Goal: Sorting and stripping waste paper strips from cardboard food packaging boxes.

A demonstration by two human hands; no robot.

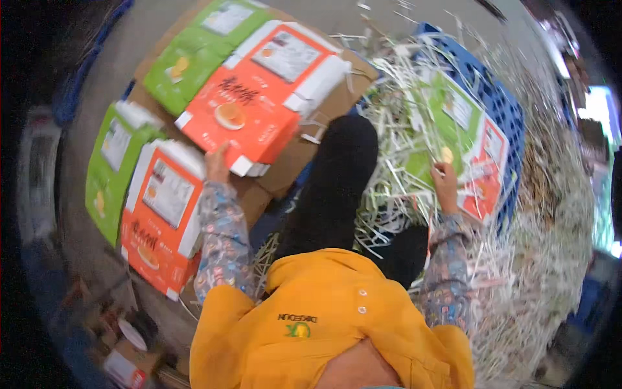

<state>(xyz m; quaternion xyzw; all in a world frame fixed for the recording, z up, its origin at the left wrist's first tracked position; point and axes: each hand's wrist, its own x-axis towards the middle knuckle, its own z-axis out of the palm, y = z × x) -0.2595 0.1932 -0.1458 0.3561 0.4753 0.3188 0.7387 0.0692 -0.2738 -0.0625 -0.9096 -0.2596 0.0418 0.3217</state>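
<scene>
Head view, looking down past a yellow apron (324, 311) worn over patterned sleeves and dark trousers. The landmark is the brown cardboard sheet (324, 110) lying on the grey floor (149, 26) ahead of the person.

Left hand (218, 165): fingers closed on the near edge of an orange flattened carton (259, 91), which lies on the brown cardboard sheet with its white flaps spread. The grasp is at the carton's lower left corner, thumb side uppermost.

Beyond that carton, at the far left corner of the sheet, lies a green flattened carton (194, 55). Off the sheet's left edge, a second green carton (113, 165) lies partly under a second orange carton (162, 220), which is nearest the person's left sleeve.

Right hand (446, 185): well to the right of the sheet, fingers pinched on the near edge of a green carton blank (447, 120). This blank rests on top of an orange blank (486, 175), both stacked on a blue plastic crate (499, 97).

Around the crate, and spreading from the sheet's right edge outward, lies a deep heap of white paper strips (531, 259). Near the lower left of the picture, a few small boxes (126, 363) are too blurred to identify.
</scene>
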